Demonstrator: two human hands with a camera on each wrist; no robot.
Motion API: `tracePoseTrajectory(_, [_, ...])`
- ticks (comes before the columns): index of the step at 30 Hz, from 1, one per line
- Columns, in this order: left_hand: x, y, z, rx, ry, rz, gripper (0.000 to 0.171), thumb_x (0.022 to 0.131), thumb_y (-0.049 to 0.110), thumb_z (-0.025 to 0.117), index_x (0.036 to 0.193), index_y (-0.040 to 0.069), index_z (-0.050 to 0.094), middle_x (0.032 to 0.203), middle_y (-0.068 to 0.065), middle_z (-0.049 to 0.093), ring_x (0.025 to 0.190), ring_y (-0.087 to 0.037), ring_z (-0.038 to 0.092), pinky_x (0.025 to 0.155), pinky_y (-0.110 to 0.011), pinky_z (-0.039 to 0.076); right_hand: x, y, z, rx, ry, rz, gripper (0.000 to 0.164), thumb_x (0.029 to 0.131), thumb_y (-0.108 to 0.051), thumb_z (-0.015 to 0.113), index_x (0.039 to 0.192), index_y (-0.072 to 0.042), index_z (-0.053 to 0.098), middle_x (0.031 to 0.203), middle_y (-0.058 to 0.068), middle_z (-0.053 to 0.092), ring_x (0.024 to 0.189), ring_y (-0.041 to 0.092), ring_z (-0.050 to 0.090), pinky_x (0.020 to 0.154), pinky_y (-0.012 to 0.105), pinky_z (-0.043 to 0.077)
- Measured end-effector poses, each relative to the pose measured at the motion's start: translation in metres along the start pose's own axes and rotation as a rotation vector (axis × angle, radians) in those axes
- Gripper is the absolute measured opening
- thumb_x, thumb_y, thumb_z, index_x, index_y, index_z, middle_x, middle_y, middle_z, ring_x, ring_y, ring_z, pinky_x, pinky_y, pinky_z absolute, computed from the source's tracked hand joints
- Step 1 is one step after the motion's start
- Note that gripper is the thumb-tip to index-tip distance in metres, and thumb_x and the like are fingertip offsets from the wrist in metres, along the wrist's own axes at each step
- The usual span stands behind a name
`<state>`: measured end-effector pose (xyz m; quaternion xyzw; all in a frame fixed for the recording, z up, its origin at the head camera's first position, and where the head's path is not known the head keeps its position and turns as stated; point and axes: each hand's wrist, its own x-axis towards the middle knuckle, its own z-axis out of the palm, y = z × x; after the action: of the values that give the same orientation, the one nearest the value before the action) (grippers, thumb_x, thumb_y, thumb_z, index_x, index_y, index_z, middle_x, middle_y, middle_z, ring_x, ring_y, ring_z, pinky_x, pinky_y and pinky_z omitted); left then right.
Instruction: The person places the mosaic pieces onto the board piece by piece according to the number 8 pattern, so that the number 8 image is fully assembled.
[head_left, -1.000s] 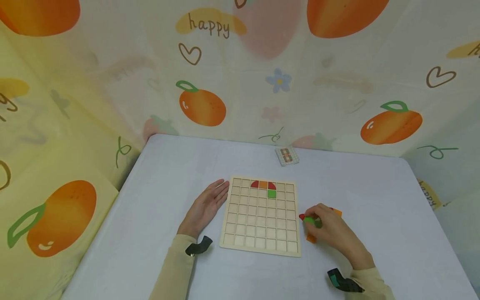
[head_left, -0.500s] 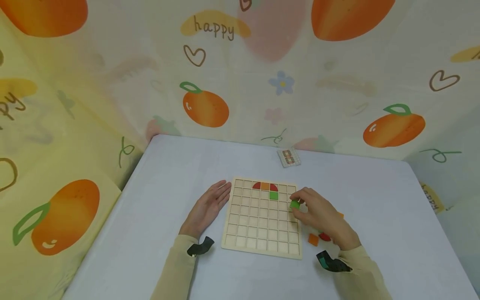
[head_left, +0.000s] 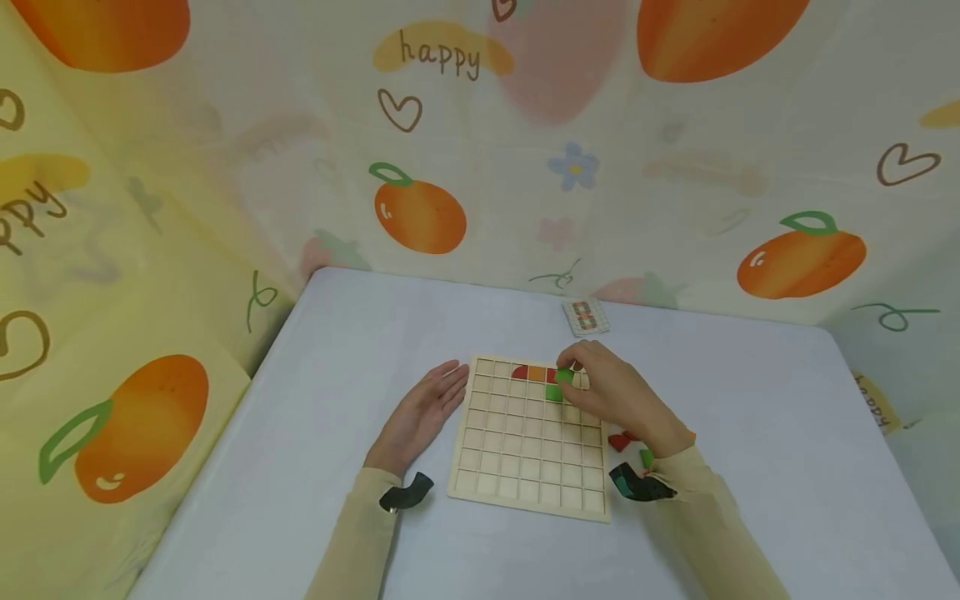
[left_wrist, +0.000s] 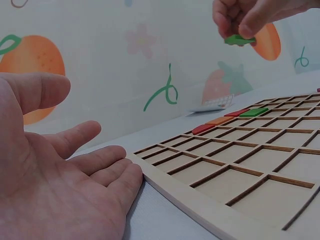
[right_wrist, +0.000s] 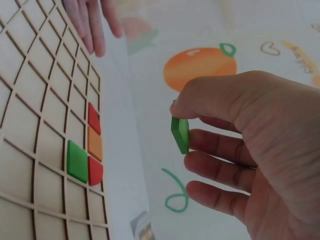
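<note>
Hands apart. Right hand [head_left: 617,393] pinches a green piece [head_left: 565,377], no clear long axis, above the board [head_left: 508,463] toward its one o'clock, person's view; seated green tile [head_left: 553,392] lies seven o'clock of it. Right's far nearer. Left hand [head_left: 417,414], fingers straight, ten o'clock edge, contact unclear.

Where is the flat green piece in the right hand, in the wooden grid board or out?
Out. In both wrist views, the right hand pinches the flat green piece clear of the wooden grid board.
</note>
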<state>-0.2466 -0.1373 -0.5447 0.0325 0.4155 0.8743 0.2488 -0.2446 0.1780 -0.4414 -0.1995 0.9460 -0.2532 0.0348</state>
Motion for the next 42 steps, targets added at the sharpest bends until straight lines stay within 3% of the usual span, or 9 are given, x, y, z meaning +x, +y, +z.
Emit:
tracePoseTrajectory(5, [-0.001,0.0,0.0,0.003,-0.004,-0.002,0.055,0.112,0.022,0.035,0.161,0.006,0.014,0.169,-0.014,0.017,0.158,-0.024,0.017,0.131,-0.034,0.017,0.014,-0.004,0.001,-0.006,-0.003,-0.037,0.017,0.093,-0.021,0.072,0.106,-0.014,0.063,0.113,0.003,0.066,0.106,0.026,0.062,0.082,0.037,0.058])
tracePoseTrajectory(16, [0.0,-0.001,0.0,0.008,0.011,-0.003,0.056,0.112,0.022,0.037,0.161,0.007,0.016,0.169,-0.014,0.018,0.158,-0.024,0.019,0.13,-0.034,0.02,0.038,-0.006,0.016,0.058,-0.059,0.02,0.023,0.093,-0.028,0.074,0.109,-0.014,0.065,0.112,0.005,0.066,0.106,0.032,0.061,0.084,0.042,0.058])
tracePoseTrajectory(27, [0.0,0.0,-0.003,0.024,-0.026,0.018,0.057,0.112,0.022,0.034,0.162,0.005,0.012,0.17,-0.016,0.015,0.159,-0.026,0.016,0.131,-0.036,0.017,0.048,-0.006,0.034,0.025,-0.097,-0.019,0.012,0.096,-0.025,0.069,0.104,-0.019,0.065,0.106,0.004,0.059,0.084,0.016,0.052,0.07,0.032,0.052])
tracePoseTrajectory(36, [0.0,0.001,-0.002,0.03,-0.033,0.014,0.057,0.112,0.021,0.034,0.162,0.005,0.011,0.17,-0.015,0.015,0.159,-0.025,0.016,0.131,-0.036,0.017,0.053,-0.003,0.047,-0.017,-0.108,-0.053,0.013,0.095,-0.025,0.069,0.105,-0.016,0.066,0.102,0.001,0.063,0.085,0.014,0.049,0.068,0.029,0.05])
tracePoseTrajectory(42, [0.0,0.001,-0.002,0.035,-0.031,0.01,0.057,0.112,0.022,0.034,0.162,0.006,0.012,0.17,-0.015,0.016,0.159,-0.025,0.016,0.131,-0.036,0.017,0.053,-0.001,0.059,-0.016,-0.134,-0.03,0.014,0.094,-0.025,0.068,0.105,-0.016,0.068,0.098,-0.002,0.064,0.087,0.014,0.05,0.07,0.03,0.051])
